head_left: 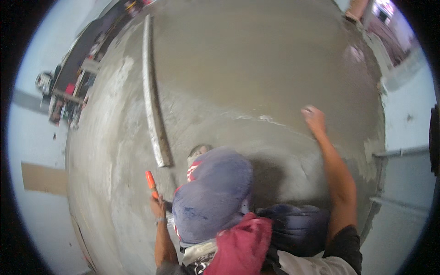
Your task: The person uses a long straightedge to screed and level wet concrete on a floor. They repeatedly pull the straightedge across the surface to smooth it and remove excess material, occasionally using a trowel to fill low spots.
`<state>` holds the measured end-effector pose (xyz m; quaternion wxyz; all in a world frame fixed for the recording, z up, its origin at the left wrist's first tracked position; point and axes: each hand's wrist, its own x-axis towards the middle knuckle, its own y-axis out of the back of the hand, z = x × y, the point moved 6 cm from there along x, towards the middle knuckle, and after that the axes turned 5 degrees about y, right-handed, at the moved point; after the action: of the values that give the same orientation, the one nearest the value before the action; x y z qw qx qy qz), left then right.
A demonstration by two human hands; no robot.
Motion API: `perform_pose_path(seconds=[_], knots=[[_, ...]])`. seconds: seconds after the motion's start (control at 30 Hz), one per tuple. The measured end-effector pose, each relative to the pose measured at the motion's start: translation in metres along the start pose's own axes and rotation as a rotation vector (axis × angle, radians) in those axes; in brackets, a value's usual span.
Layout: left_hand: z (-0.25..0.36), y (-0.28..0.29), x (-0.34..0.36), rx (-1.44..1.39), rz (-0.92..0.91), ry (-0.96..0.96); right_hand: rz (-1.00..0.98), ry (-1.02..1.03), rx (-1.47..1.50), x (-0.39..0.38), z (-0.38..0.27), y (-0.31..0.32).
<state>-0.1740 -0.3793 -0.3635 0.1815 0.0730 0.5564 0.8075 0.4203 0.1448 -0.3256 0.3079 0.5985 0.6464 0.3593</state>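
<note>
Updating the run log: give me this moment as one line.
left hand: gripping orange-handled tool | right hand: pressed on wet cement floor | long straightedge: lying on cement, left

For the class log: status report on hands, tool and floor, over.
Left hand gripping orange-handled tool. Right hand down on wet cement floor. Long straightedge lies ahead-left; bent knees block lower view.

We list by colour. Wet screed floor (pixel 256 68): grey-brown, streaked with paler grey patches along its left edge. Straightedge bar (pixel 152 101): dull silver, smeared grey. Tool handle (pixel 151 181) in our left hand (pixel 158 207): bright orange-red. Trousers over the knee (pixel 213 195): faded blue-violet. Cloth (pixel 243 245) at the waist: crimson red. Sleeve (pixel 343 245): black. Walls (pixel 408 119): pale blue-white. Wall panel (pixel 43 178): tan brown.
</note>
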Motion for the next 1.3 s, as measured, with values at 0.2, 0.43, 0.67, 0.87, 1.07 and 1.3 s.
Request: perform_pose_path(seconds=[0.2, 0.43, 0.67, 0.87, 1.07, 1.3], knots=[[0.265, 0.1, -0.043, 0.441, 0.187, -0.788, -0.211, 0.684, 0.426, -0.014, -0.203, -0.018], [0.505, 0.068, -0.158, 0.522, 0.222, -1.623, -0.627, 0.729, 0.284, -0.07, -0.255, 0.003], [0.586, 0.076, -0.215, 0.193, 0.165, -1.641, -0.156, 0.194, 0.669, -0.017, -0.14, 0.042], [0.537, 0.012, -0.168, 0.098, -0.289, -1.251, 0.46, 0.077, 0.513, -0.007, -0.007, 0.117], [0.404, -0.14, -0.124, -0.032, -1.487, -0.606, 0.368, -0.138, 0.738, -0.007, 0.063, 0.133], [0.426, -0.146, -0.089, 0.11, -1.87, -0.654, 0.326, -0.49, 0.349, -0.044, 0.12, 0.127]])
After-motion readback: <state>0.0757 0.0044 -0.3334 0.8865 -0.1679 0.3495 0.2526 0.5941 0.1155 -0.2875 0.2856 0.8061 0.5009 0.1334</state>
